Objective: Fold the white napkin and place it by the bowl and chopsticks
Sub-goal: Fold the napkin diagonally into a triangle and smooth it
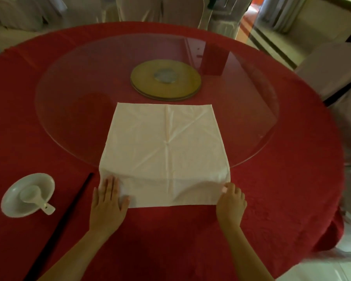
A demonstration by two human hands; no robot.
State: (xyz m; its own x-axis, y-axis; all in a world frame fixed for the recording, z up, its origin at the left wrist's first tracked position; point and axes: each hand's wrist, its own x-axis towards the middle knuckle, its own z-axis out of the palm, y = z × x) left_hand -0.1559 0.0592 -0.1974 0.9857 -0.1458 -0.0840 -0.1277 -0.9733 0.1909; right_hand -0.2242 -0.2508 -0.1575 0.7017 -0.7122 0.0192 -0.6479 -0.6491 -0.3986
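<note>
White napkin [166, 155] lay spread flat and square, far half on the glass turntable [73, 94], near half on the red table [170, 240]. Old creases radiated from its middle. No fold made yet, by the look of it.

Left hand [107, 201] was flat and open, palm down, fingers spread on the near-left corner, pinning it, gripping nothing. Right hand [231, 201] was curled at the near-right corner, fingertips apparently pinching the cloth edge; the pinch itself was hard to confirm from this angle.

Bowl [28, 194], white, sat on the table at the left with a white spoon [33, 196] in it. Dark chopsticks [69, 216] lay just to its right, between bowl and napkin, close to the left hand but not touching.

Handling judgement: light, thin, limp cloth; it would sag and slide rather than hold shape, and likely slip easily on the glass. Best taken at the two near corners, pinched, then carried over to the far edge with corners matched. The existing centre crease looked usable as a fold line. Not fragile.
</note>
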